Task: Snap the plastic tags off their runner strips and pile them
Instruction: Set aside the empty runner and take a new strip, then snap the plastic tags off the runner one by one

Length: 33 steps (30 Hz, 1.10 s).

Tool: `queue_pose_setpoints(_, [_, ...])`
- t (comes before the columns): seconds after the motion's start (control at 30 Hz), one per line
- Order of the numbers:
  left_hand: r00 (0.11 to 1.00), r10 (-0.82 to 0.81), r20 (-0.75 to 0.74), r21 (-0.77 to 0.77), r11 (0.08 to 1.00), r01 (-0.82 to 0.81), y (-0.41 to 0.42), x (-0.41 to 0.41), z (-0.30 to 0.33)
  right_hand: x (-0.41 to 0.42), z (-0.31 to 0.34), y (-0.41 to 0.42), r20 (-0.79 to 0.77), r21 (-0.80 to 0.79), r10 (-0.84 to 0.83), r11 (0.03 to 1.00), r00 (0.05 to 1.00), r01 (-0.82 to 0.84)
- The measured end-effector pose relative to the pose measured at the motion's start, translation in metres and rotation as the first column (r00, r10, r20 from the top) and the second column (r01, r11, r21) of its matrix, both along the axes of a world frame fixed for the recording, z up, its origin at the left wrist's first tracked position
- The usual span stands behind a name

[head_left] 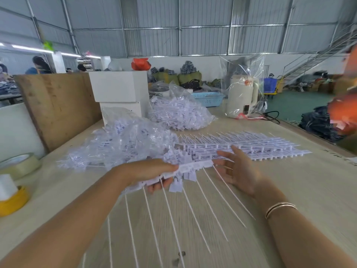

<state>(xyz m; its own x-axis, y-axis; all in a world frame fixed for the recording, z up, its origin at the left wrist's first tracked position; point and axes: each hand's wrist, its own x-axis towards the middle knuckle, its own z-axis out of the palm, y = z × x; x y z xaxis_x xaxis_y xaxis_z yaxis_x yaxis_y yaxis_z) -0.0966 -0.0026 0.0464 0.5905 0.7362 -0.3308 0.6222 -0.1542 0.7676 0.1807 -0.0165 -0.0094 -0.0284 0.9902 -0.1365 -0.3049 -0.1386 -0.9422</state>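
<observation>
My left hand [152, 172] grips a white runner strip [193, 168] of plastic tags just above the wooden table [289, 190]. Its long thin tails [195, 215] fan out toward me. Beside the strip's right end is my right hand [234, 167], fingers spread and relaxed, holding nothing. Behind the hands lies a flat stack of runner strips [251, 146]. To the left of that stack sits a loose heap of tags in clear plastic [123, 144].
A second bag of tags [177, 115] stands further back, with white boxes [119, 88] and a wooden board [56, 105] to its left. Tape rolls [19, 165] and a yellow roll [11, 202] lie at the left edge. A wrapped kettle [241, 95] stands at back right.
</observation>
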Motion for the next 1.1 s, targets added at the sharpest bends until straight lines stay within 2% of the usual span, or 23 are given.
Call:
queue_pose_setpoints(0.07, [1.000, 0.011, -0.022, 0.070, 0.997, -0.010, -0.002, 0.003, -0.013, -0.008, 0.001, -0.003, 0.166, 0.007, 0.110, 0.994, 0.980, -0.113])
queue_pose_setpoints(0.13, [0.996, 0.044, -0.082, 0.215, 0.976, -0.025, -0.003, 0.003, -0.019, -0.018, 0.001, -0.006, 0.287, 0.011, 0.182, 0.981, 0.941, -0.193])
queue_pose_setpoints(0.23, [0.971, 0.134, -0.197, 0.446, 0.894, -0.032, -0.006, 0.004, -0.019, -0.028, -0.002, -0.009, 0.403, 0.063, 0.160, 0.977, 0.901, -0.202])
queue_pose_setpoints(0.3, [0.927, 0.186, -0.325, 0.606, 0.794, 0.053, -0.013, 0.009, -0.023, -0.032, -0.001, -0.009, 0.399, 0.108, 0.141, 0.974, 0.906, -0.200])
queue_pose_setpoints(0.33, [0.906, 0.223, -0.360, 0.696, 0.711, 0.101, -0.019, 0.013, -0.029, -0.034, 0.000, -0.010, 0.396, 0.129, 0.131, 0.972, 0.909, -0.196])
queue_pose_setpoints(0.4, [0.917, 0.254, -0.307, 0.829, 0.545, 0.127, -0.032, 0.022, -0.041, -0.041, 0.001, -0.012, 0.400, 0.159, 0.123, 0.967, 0.908, -0.201])
queue_pose_setpoints(0.43, [0.935, 0.240, -0.261, 0.864, 0.491, 0.114, -0.037, 0.024, -0.045, -0.046, 0.001, -0.013, 0.399, 0.176, 0.127, 0.962, 0.908, -0.211])
queue_pose_setpoints(0.5, [0.961, 0.180, -0.211, 0.872, 0.479, 0.102, -0.036, 0.024, -0.050, -0.054, 0.000, -0.013, 0.392, 0.209, 0.124, 0.953, 0.912, -0.219])
queue_pose_setpoints(0.6, [0.964, 0.096, -0.247, 0.827, 0.540, 0.158, -0.032, 0.020, -0.052, -0.059, -0.002, -0.016, 0.398, 0.228, 0.133, 0.944, 0.908, -0.239])
queue_pose_setpoints(0.7, [0.952, 0.099, -0.289, 0.852, 0.481, 0.208, -0.031, 0.020, -0.055, -0.059, -0.002, -0.017, 0.403, 0.223, 0.176, 0.933, 0.898, -0.283])
queue_pose_setpoints(0.8, [0.946, 0.125, -0.301, 0.864, 0.455, 0.215, -0.028, 0.020, -0.056, -0.058, -0.002, -0.015, 0.500, 0.187, 0.233, 0.911, 0.834, -0.367])
queue_pose_setpoints(0.93, [0.947, 0.153, -0.284, 0.908, 0.361, 0.214, -0.026, 0.018, -0.058, -0.055, -0.001, -0.015, 0.580, 0.164, 0.288, 0.875, 0.762, -0.455])
queue_pose_setpoints(1.1, [0.952, 0.133, -0.274, 0.907, 0.366, 0.210, -0.024, 0.016, -0.062, -0.056, -0.003, -0.011, 0.619, 0.144, 0.287, 0.874, 0.731, -0.464])
